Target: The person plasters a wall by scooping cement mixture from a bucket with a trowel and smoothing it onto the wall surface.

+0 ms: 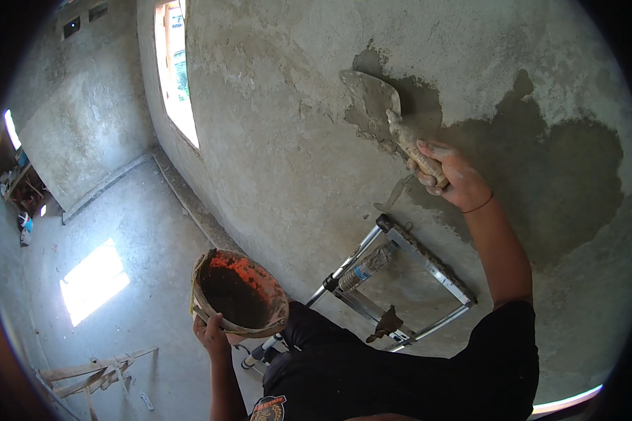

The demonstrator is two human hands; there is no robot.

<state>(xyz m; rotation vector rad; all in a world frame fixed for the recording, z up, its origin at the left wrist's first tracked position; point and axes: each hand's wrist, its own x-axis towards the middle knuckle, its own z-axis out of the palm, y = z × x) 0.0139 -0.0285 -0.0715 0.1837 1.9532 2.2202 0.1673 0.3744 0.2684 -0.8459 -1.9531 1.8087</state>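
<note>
Plastering of a rough wall (pixel 274 140) from a metal ladder (pixel 400 281). Right hand (pixel 453 179) is closed around the wooden handle of a trowel (pixel 376 98), whose blade lies flat against the wall at the upper left edge of a dark, wet mortar patch (pixel 541 175). Left hand (pixel 214 333) grips from below the rim of an orange bucket (pixel 242 291) of dark mortar, held well below and left of the trowel. The step in hand appears to be spreading; the next move likely calls for even blade pressure along the patch edge, with the bucket kept level.
</note>
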